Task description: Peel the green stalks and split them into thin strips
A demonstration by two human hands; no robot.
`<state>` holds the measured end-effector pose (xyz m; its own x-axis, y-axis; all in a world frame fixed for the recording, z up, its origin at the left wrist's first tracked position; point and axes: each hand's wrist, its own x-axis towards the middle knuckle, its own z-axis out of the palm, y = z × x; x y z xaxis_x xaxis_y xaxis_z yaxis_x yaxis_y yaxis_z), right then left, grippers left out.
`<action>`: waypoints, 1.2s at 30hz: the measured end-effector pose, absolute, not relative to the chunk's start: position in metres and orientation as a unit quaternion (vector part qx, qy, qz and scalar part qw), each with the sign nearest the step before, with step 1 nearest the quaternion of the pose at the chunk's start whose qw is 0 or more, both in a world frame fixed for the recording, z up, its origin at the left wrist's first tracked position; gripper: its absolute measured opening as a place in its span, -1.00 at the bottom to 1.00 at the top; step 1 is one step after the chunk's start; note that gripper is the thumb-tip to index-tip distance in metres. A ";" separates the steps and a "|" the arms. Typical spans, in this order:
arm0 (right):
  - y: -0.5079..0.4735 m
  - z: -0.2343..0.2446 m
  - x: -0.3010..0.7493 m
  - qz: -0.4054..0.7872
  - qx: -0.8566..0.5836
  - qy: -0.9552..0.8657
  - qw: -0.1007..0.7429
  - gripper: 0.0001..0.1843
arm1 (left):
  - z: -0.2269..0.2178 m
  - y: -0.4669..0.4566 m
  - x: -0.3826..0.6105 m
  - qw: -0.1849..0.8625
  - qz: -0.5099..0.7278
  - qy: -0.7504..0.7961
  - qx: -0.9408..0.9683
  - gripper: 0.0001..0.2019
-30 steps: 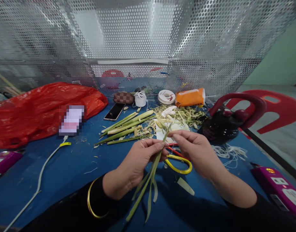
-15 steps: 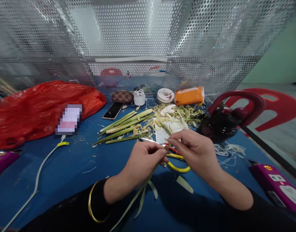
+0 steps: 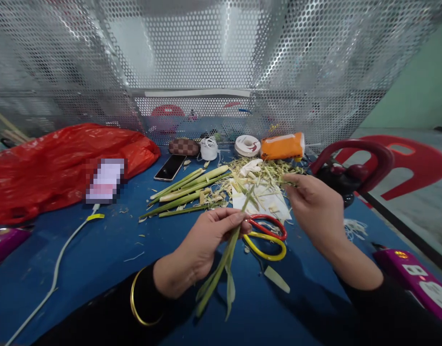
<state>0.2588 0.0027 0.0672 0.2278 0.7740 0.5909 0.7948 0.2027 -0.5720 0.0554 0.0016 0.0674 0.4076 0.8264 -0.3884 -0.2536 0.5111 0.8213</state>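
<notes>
The green stalk point(image 3: 224, 262) runs slantwise through the left hand point(image 3: 202, 245), its tip rising just past the fingertips and its split leaves trailing below the palm. Thumb and fingers point(image 3: 230, 218) are clenched on it. The right hand point(image 3: 316, 209) is apart from the stalk, its fingers loosely curled over the trimmings point(image 3: 274, 170); whether they pinch a shred cannot be told. Scissors point(image 3: 267, 240) lie just beyond the left fingertips on the blue table point(image 3: 98, 259), and cut stalks point(image 3: 188, 190) lie farther out before a perforated metal screen point(image 3: 206, 48).
</notes>
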 end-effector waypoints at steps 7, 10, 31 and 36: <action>-0.017 0.069 0.213 0.490 -0.497 -0.540 0.470 -0.84 | 0.070 0.003 0.056 0.774 0.410 0.377 0.302 -0.81; -0.025 0.064 0.197 0.583 -0.466 -0.491 0.449 -0.80 | 0.070 0.001 0.058 0.778 0.418 0.361 0.299 -0.83; -0.018 0.075 0.230 0.434 -0.501 -0.554 0.504 -0.76 | 0.081 0.034 0.066 0.781 0.429 0.355 0.283 -0.90; -0.015 0.072 0.237 0.406 -0.488 -0.588 0.502 -0.82 | 0.074 0.043 0.066 0.790 0.417 0.356 0.274 -0.91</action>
